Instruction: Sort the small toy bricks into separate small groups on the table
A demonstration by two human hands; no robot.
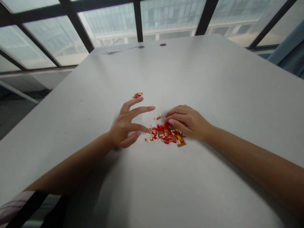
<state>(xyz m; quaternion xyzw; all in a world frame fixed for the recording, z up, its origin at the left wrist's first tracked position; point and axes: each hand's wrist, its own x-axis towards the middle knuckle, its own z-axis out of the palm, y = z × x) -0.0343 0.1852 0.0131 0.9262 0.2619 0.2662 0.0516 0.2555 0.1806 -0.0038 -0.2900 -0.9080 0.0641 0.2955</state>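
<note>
A loose pile of small toy building bricks [166,134], in red, brown, yellow, pink and cream, lies on the white table in front of me. On its left side is my left hand [124,123], its fingers spread and nothing seen in them; one fingertip reaches the pile's left edge. My right hand [190,122] rests at the upper right of the pile with fingers bent and close together. Whatever its fingertips pinch, if anything, is hidden. Between the hands, a brown brick [158,117] lies slightly apart from the pile.
A smaller cluster of bricks [137,95] lies just beyond my left fingertips. The white table [190,72] stretches away to dark-framed windows [139,19]. Two round spots, one of them brown [162,45], mark its far end. A blue curtain [288,47] hangs at the right.
</note>
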